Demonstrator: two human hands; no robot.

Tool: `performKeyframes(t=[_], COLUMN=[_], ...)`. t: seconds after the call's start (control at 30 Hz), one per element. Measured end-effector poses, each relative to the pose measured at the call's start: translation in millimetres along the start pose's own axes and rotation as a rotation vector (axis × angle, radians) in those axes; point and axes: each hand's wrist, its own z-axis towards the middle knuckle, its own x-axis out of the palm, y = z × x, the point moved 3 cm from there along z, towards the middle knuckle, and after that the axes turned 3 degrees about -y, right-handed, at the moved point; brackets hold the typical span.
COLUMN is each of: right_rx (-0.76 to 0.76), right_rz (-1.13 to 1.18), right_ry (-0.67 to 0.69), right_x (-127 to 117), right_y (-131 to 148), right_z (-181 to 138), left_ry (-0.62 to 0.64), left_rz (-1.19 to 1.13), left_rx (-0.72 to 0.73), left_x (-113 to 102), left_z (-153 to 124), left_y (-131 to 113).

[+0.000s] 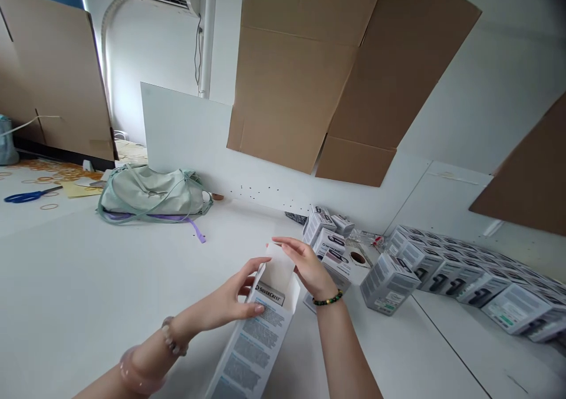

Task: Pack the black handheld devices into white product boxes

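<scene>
A tall white printed carton (260, 346) stands tilted in front of me, its top end unfolded. Inside the opening shows a dark "SilverCrest" label (269, 293). My left hand (236, 296) grips the carton's upper left side, thumb on the printed face and fingers behind the edge. At the top, my right hand (309, 267) has its fingers on the raised white end flap (281, 267), pinching it near its upper edge. What lies deeper in the carton is hidden.
Small boxes (390, 284) stand right of my hands, beside a long row of similar boxes (451, 275). Farther left lie a pale green handbag (152, 193), blue scissors (29, 196) and scattered rubber bands (48, 169). Cardboard sheets (300, 86) hang on the wall.
</scene>
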Motion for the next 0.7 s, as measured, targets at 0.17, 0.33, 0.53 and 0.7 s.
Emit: performKeyframes(t=[0.17,0.33,0.53,0.7], right_rx=[0.098,0.034,-0.15,0.038], right_rz=[-0.013,-0.042,0.029,-0.181], right_ry=[0.075,0.022,0.103,0.191], right_x=[0.1,3.6,1.2,-1.0], right_y=[7.4,14.9,30.6,10.6], right_z=[-6.6,-9.0,-19.0,-15.5], left_ry=[-0.008,-0.013,-0.261,-0.291], left_rz=[0.11,0.117,0.216,0.256], left_rx=[0.044,0.066,0.111,0.131], left_x=[5.3,2.9,-15.2,-22.9], left_z=[-6.1,-5.8,-4.4,-0.1], left_y=[-6.9,-3.6,3.9,18.4])
